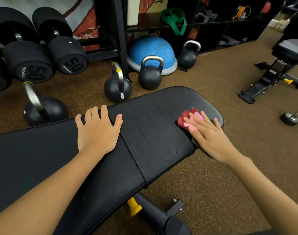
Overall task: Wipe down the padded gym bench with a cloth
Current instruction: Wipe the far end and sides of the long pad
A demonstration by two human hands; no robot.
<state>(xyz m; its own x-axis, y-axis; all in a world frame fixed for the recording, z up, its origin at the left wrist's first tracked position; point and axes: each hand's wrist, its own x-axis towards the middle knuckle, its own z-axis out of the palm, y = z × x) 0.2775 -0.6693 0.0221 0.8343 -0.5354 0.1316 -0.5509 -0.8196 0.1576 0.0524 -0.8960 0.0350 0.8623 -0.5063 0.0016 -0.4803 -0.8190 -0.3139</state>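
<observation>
The black padded bench (153, 133) runs from the bottom left up to the right, w/ a seam across the pad near the middle. The left hand (98, 128) lies flat on the bench, fingers spread and reaching over the far edge; it holds nothing. The right hand (211, 134) presses flat on the cloth (187, 118), fingers straight, not curled round it. The cloth is red and pink, all bunched up, and sits on the bench pad near its right end, close to the rounded edge. Part of it pokes out past the fingertips.

Under the bench, at the bottom, you can see a black frame tube (155, 212) and a yellow knob (133, 206). The floor (221, 184) is brown and speckled.

Behind the bench, 4 black kettlebells stand on the floor; one (117, 87) is just past the bench edge. A blue half-ball (151, 50) sits by a dark shelf (212, 22), and a green band (174, 18) hangs off the shelf. Big black dumbbells marked 50 (66, 50) lie on the left. A 2nd bench (280, 65) stands at the far right, well apart.
</observation>
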